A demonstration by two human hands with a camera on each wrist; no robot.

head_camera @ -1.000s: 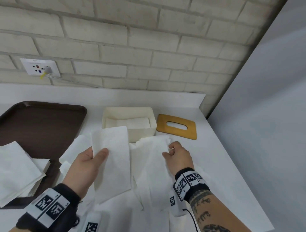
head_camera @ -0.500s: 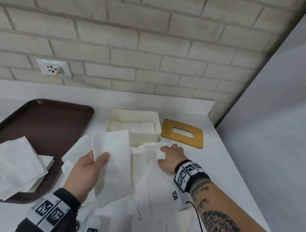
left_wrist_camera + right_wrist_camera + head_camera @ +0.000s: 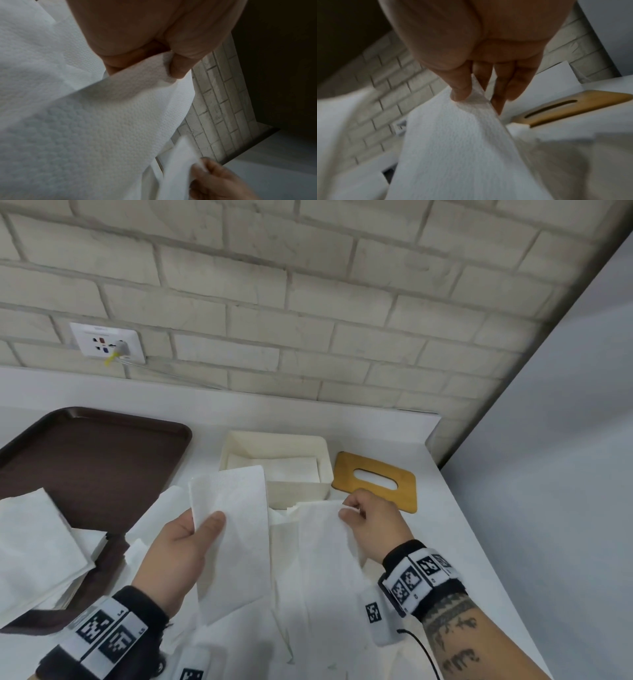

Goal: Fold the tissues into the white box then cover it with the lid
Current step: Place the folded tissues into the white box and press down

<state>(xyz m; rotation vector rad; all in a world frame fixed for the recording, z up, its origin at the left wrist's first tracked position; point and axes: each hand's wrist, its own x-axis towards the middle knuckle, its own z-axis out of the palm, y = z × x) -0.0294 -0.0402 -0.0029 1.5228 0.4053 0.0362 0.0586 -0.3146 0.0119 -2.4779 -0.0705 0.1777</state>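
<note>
A: What do the tissues look like?

B: They are white and thin, with tiny bumps all over. The left hand (image 3: pixel 178 546) holds a folded tissue (image 3: pixel 233 539). It is a long strip. Its long side runs from near the person toward the wall, and its far end reaches the near edge of the white box (image 3: pixel 277 463).

A: How does the hand hold it?

B: The thumb presses on top at the left edge and the fingers are under it.

A: And the other hand?

B: The right hand (image 3: pixel 375 525) pinches the far corner of a second tissue (image 3: pixel 325 559) with thumb and finger. That one is long too and runs the same way. Its near part lies on a mess of loose tissues (image 3: pixel 281 628) on the white counter (image 3: pixel 452 529).

A: Where is the box?

B: It sits open by the brick wall (image 3: pixel 308 285), long side going left to right, with a flat tissue inside. The wooden lid (image 3: pixel 376 481) lies flat just to its right, slot facing up.

A: What else?

B: A brown tray (image 3: pixel 96 457) on the left, with a stack of tissues (image 3: pixel 37 546) on its near end
</note>
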